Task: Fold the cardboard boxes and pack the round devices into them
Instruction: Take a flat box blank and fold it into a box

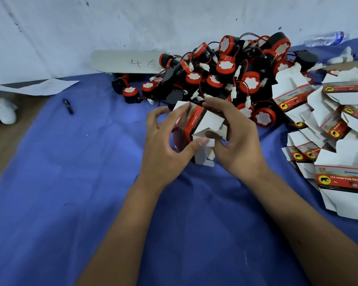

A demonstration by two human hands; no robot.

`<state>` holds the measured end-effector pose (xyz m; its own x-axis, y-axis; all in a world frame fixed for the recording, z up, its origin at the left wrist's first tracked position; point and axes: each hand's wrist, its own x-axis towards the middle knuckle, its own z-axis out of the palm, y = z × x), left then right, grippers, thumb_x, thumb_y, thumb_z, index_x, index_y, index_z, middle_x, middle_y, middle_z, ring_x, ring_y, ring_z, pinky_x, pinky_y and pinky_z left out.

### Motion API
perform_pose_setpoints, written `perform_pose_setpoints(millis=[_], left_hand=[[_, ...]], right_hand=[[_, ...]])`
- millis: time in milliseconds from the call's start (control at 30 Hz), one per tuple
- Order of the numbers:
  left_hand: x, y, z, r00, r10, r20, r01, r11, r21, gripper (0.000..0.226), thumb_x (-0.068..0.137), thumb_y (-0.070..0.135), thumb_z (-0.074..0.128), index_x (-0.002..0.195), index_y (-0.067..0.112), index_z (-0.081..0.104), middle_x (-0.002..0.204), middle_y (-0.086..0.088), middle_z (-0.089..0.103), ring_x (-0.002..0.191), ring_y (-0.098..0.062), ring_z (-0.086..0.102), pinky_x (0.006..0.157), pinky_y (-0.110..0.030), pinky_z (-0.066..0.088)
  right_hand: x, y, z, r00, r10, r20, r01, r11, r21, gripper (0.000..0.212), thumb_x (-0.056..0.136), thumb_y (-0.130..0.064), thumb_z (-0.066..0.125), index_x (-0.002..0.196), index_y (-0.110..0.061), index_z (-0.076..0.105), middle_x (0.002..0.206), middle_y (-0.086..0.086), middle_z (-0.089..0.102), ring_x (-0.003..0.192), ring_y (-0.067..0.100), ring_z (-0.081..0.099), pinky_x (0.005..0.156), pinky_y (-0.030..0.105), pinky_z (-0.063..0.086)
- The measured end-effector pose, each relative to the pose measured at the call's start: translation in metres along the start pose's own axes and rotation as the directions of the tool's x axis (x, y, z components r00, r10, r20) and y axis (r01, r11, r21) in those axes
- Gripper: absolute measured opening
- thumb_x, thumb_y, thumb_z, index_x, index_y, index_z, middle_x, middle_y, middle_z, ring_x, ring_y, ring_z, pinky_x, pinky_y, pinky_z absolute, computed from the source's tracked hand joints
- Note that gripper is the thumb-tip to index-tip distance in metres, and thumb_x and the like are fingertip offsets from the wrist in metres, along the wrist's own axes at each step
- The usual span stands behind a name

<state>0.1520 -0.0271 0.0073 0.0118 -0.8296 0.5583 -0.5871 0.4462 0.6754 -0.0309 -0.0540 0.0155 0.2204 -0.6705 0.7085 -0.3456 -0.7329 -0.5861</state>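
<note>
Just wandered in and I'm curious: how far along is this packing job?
Early, it seems. No finished, closed box is in view. In hand: the left hand and right hand grip one box with its white flaps still open. Left to do: a big pile of round devices sits unpacked behind it, and a heap of flat boxes waits on the right.

Counts relative to the pile of round devices (225, 73): devices heaped, too overlapped to be counted exactly (well over a dozen red-rimmed faces seen). One part-folded box (194, 129) is seen just in front. Flat boxes (329, 124) stacked to its right, uncountable. One pen (68, 106), one paper sheet (39, 85) far left. One bottle (327, 39) behind-right.
</note>
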Motion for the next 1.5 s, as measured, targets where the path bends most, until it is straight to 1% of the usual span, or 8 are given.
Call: perform_pose_setpoints(millis=[267, 400, 667, 767, 900, 1100, 1300, 1500], left_hand=[[0.001, 0.000, 0.002, 0.999, 0.015, -0.049, -0.019, 0.997, -0.075, 0.086, 0.092, 0.062, 0.064, 0.161, 0.032, 0.024, 0.146, 0.006, 0.053, 0.130, -0.022, 0.055, 0.099, -0.047, 0.054], [-0.002, 0.000, 0.003, 0.995, 0.070, 0.068, -0.067, 0.997, -0.045, 0.096, 0.084, 0.071, 0.068, 0.161, 0.036, 0.024, 0.142, 0.018, 0.046, 0.131, -0.010, 0.049, 0.107, -0.022, 0.044], [-0.001, 0.000, -0.002, 0.999, 0.037, 0.011, -0.037, 0.997, -0.063, 0.066, 0.087, 0.052, 0.075, 0.139, 0.025, 0.045, 0.134, 0.007, 0.056, 0.121, -0.021, 0.058, 0.091, -0.048, 0.056], [-0.003, 0.004, 0.000, 0.999, -0.044, 0.027, 0.048, 0.988, -0.147, 0.064, 0.085, 0.058, 0.073, 0.135, 0.029, 0.045, 0.131, 0.004, 0.058, 0.123, -0.021, 0.057, 0.091, -0.048, 0.057], [0.001, 0.002, 0.001, 0.999, 0.034, -0.033, -0.036, 0.997, -0.071, 0.041, 0.083, 0.024, 0.073, 0.119, 0.017, 0.053, 0.113, -0.001, 0.061, 0.106, -0.025, 0.061, 0.087, -0.045, 0.053], [0.000, 0.001, 0.004, 0.999, 0.032, 0.031, -0.032, 0.999, 0.031, 0.063, 0.077, 0.024, 0.064, 0.138, 0.022, 0.052, 0.130, 0.003, 0.057, 0.115, -0.009, 0.056, 0.093, -0.020, 0.048], [0.000, 0.006, 0.003, 0.986, 0.024, 0.164, 0.002, 0.987, -0.158, 0.075, 0.080, -0.009, 0.049, 0.146, 0.028, 0.053, 0.136, 0.011, 0.058, 0.115, -0.020, 0.059, 0.084, -0.044, 0.061], [-0.001, 0.013, 0.001, 0.961, 0.049, 0.273, 0.027, 0.963, -0.268, 0.076, 0.073, -0.008, 0.047, 0.140, 0.027, 0.058, 0.143, 0.004, 0.054, 0.122, -0.027, 0.057, 0.083, -0.035, 0.061]], right_hand=[[0.003, -0.004, 0.003, 0.992, -0.118, -0.036, 0.115, 0.991, -0.065, 0.031, 0.092, 0.004, 0.066, 0.121, -0.006, 0.071, 0.113, -0.008, 0.071, 0.107, 0.004, 0.067, 0.089, 0.019, 0.053], [0.001, -0.005, 0.005, 0.995, -0.091, 0.037, 0.092, 0.995, -0.043, 0.039, 0.094, 0.007, 0.061, 0.127, -0.011, 0.069, 0.106, -0.023, 0.067, 0.099, -0.007, 0.064, 0.082, 0.010, 0.048], [0.002, -0.003, -0.004, 0.990, 0.020, 0.140, -0.045, 0.982, 0.183, 0.039, 0.100, -0.004, 0.062, 0.136, -0.019, 0.063, 0.125, -0.015, 0.070, 0.120, 0.008, 0.066, 0.093, 0.024, 0.056], [-0.003, -0.004, 0.001, 0.987, 0.017, 0.162, -0.040, 0.990, 0.138, 0.032, 0.095, -0.002, 0.069, 0.124, -0.015, 0.070, 0.115, -0.017, 0.072, 0.111, 0.005, 0.069, 0.088, 0.025, 0.059], [-0.004, -0.004, 0.004, 1.000, -0.015, 0.023, 0.016, 0.999, -0.040, 0.030, 0.090, 0.004, 0.068, 0.115, -0.009, 0.077, 0.108, -0.004, 0.076, 0.102, 0.008, 0.070, 0.086, 0.028, 0.058], [-0.005, -0.008, 0.007, 0.992, 0.063, -0.113, -0.096, 0.946, -0.311, 0.045, 0.082, -0.007, 0.056, 0.123, -0.017, 0.071, 0.117, -0.003, 0.072, 0.104, 0.020, 0.067, 0.075, 0.043, 0.057], [-0.005, -0.001, 0.010, 0.973, 0.231, -0.019, -0.226, 0.926, -0.302, 0.071, 0.083, 0.001, 0.057, 0.145, -0.034, 0.053, 0.138, -0.010, 0.058, 0.117, 0.017, 0.060, 0.081, 0.039, 0.057], [-0.004, 0.000, 0.008, 0.961, 0.245, -0.125, -0.265, 0.947, -0.182, 0.077, 0.071, 0.012, 0.053, 0.140, -0.022, 0.060, 0.129, -0.003, 0.054, 0.103, 0.017, 0.057, 0.079, 0.043, 0.056]])
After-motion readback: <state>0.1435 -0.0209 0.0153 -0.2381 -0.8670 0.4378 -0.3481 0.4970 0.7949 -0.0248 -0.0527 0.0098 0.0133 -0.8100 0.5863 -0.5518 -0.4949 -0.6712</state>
